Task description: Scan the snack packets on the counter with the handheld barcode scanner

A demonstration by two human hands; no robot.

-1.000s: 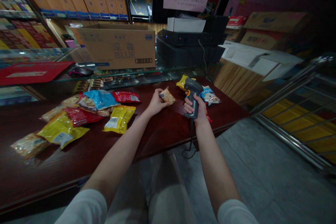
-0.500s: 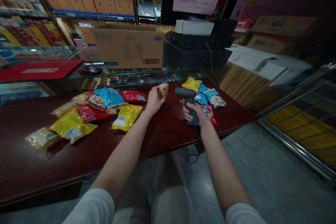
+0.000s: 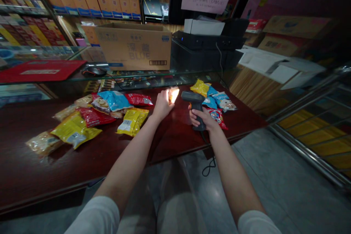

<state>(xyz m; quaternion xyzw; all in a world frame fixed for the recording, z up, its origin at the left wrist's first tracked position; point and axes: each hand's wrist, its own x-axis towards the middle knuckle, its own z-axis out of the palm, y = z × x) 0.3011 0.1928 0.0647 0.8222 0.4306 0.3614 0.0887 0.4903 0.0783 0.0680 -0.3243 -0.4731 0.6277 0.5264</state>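
Head view, and what a spread: a shop corner, shelves of boxed goods along the back, a glass display counter behind a dark red wooden table, grey tiled floor off to the right. Up on the glass, an open cardboard carton printed BLUE, contents hidden from this angle. Across the table, snack packets in two loose groups: the larger to the left, with a yellow bag and a blue bag, the smaller to the right, with a pale blue pouch. Between the groups, both hands up and working! Left hand, pinched tight on a small snack packet, raised off the table, face turned toward the scanner and flaring with bright glare. Right hand, closed around the handle of a corded barcode scanner, nose angled straight at that packet, cord dropping past the table edge toward the floor.
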